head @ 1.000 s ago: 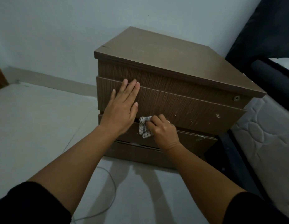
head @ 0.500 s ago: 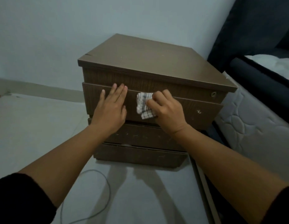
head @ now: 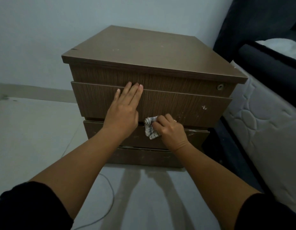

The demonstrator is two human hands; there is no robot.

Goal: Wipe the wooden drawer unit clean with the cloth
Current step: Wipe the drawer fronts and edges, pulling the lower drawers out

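The brown wooden drawer unit [head: 144, 52] stands on the floor against the wall, its drawer fronts facing me. My left hand [head: 123, 112] lies flat, fingers together, on the upper drawer front. My right hand [head: 168, 128] clutches a small checked cloth [head: 150, 128] and presses it at the lower edge of that drawer front, where it meets the drawer below. White specks [head: 204, 107] mark the drawer front to the right of the cloth.
A mattress [head: 260, 123] and dark bed frame [head: 266, 62] stand close on the unit's right side. A thin cable [head: 109, 200] loops over the pale floor [head: 27, 138] below my left arm. The wall [head: 44, 30] is behind the unit.
My right hand has brought the cloth down from the upper drawer front's top edge to its bottom edge. The left hand stays flat on the drawer. The camera view has shifted.
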